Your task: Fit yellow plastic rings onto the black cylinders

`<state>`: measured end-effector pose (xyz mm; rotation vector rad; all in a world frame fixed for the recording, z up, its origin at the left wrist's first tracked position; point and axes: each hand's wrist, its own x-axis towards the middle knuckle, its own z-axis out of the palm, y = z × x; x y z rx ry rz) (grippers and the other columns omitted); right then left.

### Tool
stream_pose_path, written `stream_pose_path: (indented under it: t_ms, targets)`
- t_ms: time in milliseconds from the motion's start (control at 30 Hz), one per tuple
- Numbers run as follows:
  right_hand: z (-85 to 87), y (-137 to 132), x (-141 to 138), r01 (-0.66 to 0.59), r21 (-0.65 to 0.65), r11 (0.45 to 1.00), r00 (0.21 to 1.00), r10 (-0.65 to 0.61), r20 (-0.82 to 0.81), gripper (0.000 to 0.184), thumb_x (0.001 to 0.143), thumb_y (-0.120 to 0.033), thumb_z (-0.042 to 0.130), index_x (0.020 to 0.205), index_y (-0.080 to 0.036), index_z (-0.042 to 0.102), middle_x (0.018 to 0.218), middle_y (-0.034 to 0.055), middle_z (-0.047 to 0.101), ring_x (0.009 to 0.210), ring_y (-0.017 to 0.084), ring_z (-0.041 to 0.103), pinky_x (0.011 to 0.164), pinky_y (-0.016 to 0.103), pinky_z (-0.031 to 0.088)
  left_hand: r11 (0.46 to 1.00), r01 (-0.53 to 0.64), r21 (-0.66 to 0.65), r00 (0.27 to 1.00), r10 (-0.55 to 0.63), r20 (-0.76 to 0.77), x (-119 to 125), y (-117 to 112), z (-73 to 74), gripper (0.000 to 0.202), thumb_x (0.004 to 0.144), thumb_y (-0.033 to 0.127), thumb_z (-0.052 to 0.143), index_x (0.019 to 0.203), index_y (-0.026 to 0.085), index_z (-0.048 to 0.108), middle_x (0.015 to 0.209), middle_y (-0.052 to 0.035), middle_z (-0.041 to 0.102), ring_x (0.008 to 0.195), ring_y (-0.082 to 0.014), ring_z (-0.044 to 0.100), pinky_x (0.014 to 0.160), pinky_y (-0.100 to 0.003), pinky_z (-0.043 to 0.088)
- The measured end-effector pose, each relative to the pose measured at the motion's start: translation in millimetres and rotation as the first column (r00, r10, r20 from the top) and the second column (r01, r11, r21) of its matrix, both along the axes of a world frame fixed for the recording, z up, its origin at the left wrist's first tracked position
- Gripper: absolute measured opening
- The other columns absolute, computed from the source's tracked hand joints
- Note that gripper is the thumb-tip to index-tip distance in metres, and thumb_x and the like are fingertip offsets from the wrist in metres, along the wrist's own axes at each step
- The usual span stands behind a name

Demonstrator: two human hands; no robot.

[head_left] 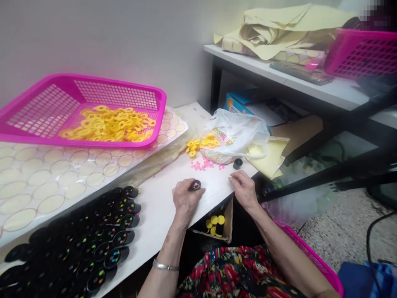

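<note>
My left hand rests on the white table, fingers closed round a small black round piece with coloured beads in it. My right hand lies near the table's edge with fingertips pinched together; what they hold is too small to see. Pink beads are scattered just beyond both hands. Another black piece stands alone to the right of the beads. Several filled black pieces lie in rows at my left.
A pink basket of yellow rings sits on backing sheets with round cut-outs. More yellow rings lie by a white plastic bag. A second table at the right holds paper and another pink basket.
</note>
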<state>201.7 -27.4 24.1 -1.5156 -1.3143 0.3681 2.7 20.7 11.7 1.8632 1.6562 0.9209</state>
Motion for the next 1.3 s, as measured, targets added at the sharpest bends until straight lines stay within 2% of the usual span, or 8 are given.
stream_pose_path:
  t_ms: [233,433,567,700,867,1000,1133,1300]
  targets:
    - [-4.0,9,14,0.069,0.067,0.995,0.997,-0.071,0.034,0.008,0.080,-0.019,0.050,0.079,-0.020,0.058,0.077,0.0036,0.056,0.072,0.017,0.055,0.066,0.030,0.045,1.000,0.003,-0.010,1.000,-0.003,0.015,-3,0,0.1,0.032,0.056,0.033,0.072,0.086,0.024,0.065,0.086,-0.0001,0.067,0.085,-0.0203,0.058,0.081,-0.035,0.045]
    - [-5.7,6,31,0.200,0.106,0.974,0.971,-0.212,0.113,0.010,0.080,-0.019,0.049,0.085,-0.019,0.057,0.078,0.0035,0.054,0.065,0.016,0.050,0.063,0.031,0.045,1.000,0.000,-0.029,1.000,0.000,0.019,-4,1,-1.9,0.038,0.055,0.032,0.071,0.091,0.023,0.064,0.089,-0.0013,0.066,0.086,-0.0208,0.059,0.082,-0.036,0.047]
    - [-2.2,9,39,0.206,0.143,0.968,0.964,-0.226,0.142,0.011,0.080,-0.020,0.049,0.086,-0.019,0.058,0.080,0.0035,0.053,0.064,0.015,0.050,0.064,0.031,0.045,1.000,0.005,-0.024,1.000,-0.005,0.023,-3,-1,0.5,0.036,0.056,0.027,0.067,0.091,0.023,0.062,0.092,-0.0016,0.065,0.089,-0.0208,0.058,0.085,-0.036,0.046]
    - [14.4,27,45,0.174,0.172,0.970,0.958,-0.207,0.196,0.011,0.080,-0.021,0.050,0.087,-0.020,0.059,0.084,0.0051,0.055,0.072,0.017,0.053,0.067,0.031,0.046,1.000,0.005,-0.008,1.000,-0.005,0.026,-3,-1,2.2,0.028,0.057,0.022,0.063,0.085,0.023,0.061,0.088,-0.0005,0.064,0.088,-0.0201,0.057,0.082,-0.034,0.046]
    - [49.2,72,58,0.111,0.141,0.984,0.907,-0.158,0.390,0.011,0.077,-0.016,0.050,0.079,-0.019,0.061,0.084,0.0070,0.057,0.084,0.022,0.053,0.075,0.035,0.043,1.000,0.030,-0.009,1.000,-0.030,0.007,-3,0,2.6,0.023,0.058,0.023,0.064,0.081,0.023,0.061,0.084,0.0011,0.064,0.083,-0.0190,0.055,0.080,-0.033,0.045]
    - [65.9,95,64,0.027,0.084,0.996,0.919,-0.058,0.389,0.008,0.073,-0.016,0.052,0.069,-0.019,0.059,0.077,0.0043,0.055,0.073,0.018,0.052,0.068,0.031,0.042,1.000,0.025,-0.014,1.000,-0.025,-0.009,-2,-1,6.1,0.022,0.058,0.024,0.065,0.080,0.023,0.061,0.083,0.0010,0.065,0.083,-0.0194,0.055,0.079,-0.033,0.044]
    - [60.9,83,64,-0.052,0.068,0.996,0.935,0.024,0.354,0.011,0.074,-0.016,0.051,0.064,-0.019,0.057,0.070,0.0023,0.054,0.067,0.016,0.052,0.064,0.028,0.041,1.000,0.013,-0.013,1.000,-0.013,-0.022,0,-2,3.9,0.022,0.058,0.025,0.066,0.079,0.024,0.062,0.082,0.0007,0.065,0.083,-0.0196,0.055,0.079,-0.033,0.044]
    - [45.2,64,59,-0.054,0.010,0.998,0.916,0.045,0.398,0.014,0.076,-0.016,0.050,0.065,-0.019,0.058,0.071,0.0030,0.055,0.070,0.017,0.054,0.065,0.028,0.041,1.000,-0.001,-0.010,1.000,0.001,-0.024,-1,0,-2.4,0.022,0.057,0.026,0.068,0.078,0.024,0.064,0.082,0.0006,0.065,0.082,-0.0193,0.056,0.077,-0.033,0.044]
